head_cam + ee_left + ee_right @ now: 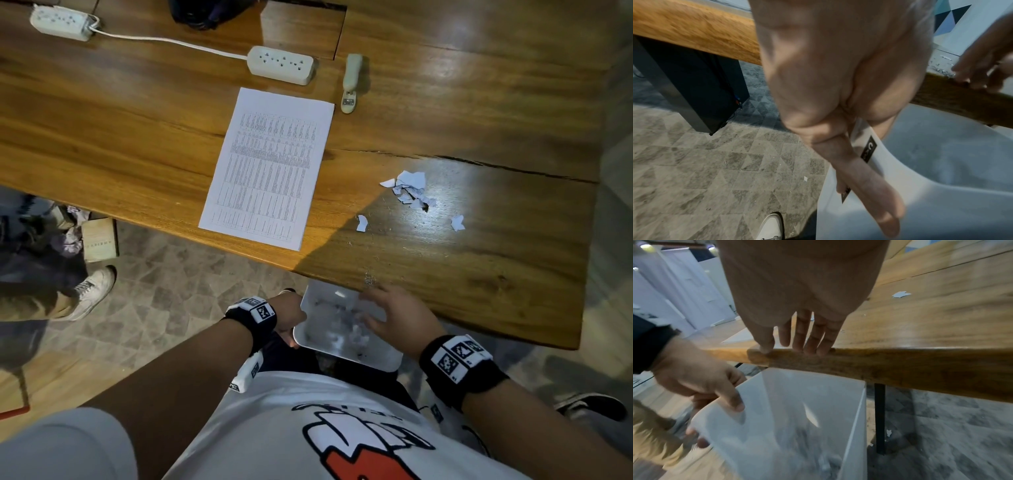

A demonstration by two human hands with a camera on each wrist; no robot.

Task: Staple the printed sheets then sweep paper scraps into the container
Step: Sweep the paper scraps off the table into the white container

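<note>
A clear plastic container (310,329) hangs below the table's near edge, with paper scraps lying in its bottom. My left hand (289,317) grips its left rim, thumb inside (733,400), fingers along the outer wall (865,181). My right hand (394,315) is open, fingers straight, fingertips (809,348) at the table's front edge above the container (797,418). A pile of torn paper scraps (411,192) lies on the table further right, with two stray pieces (361,222) (457,222). The printed sheets (270,168) lie flat in the middle. A beige stapler (351,82) rests behind them.
Two white power strips (281,65) (61,22) joined by a cord lie at the back of the wooden table (137,137). A dark table leg (879,418) stands under the edge beside the container. Another person's shoe (92,291) and a small box (99,240) are on the floor at left.
</note>
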